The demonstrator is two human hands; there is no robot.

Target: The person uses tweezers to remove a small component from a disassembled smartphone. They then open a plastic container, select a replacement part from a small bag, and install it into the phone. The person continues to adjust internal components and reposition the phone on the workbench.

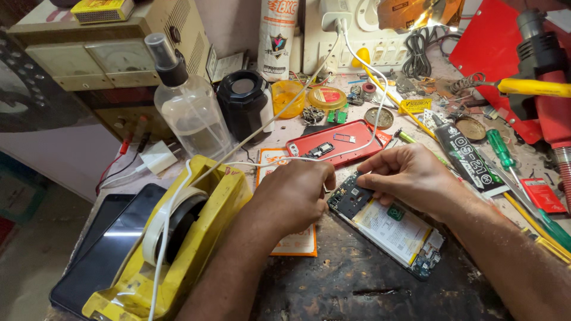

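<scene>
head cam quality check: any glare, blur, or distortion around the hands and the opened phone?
Head view: hands and opened phone are sharp and evenly lit; a bright glare streak sits on the dark screen at lower left; the lamp reflector at the top blows out; wide-angle bending shows at the frame edges.

Dark, scuffed workbench (357, 279) against a pale wall (232, 24) with a white switchboard (357, 35), warm lamp (416, 12) glowing above, grey floor (30, 261) at left.

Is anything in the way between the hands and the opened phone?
No. The right hand already touches the opened phone at its top end, and the left hand sits right beside it. The white cable passes behind.
</scene>
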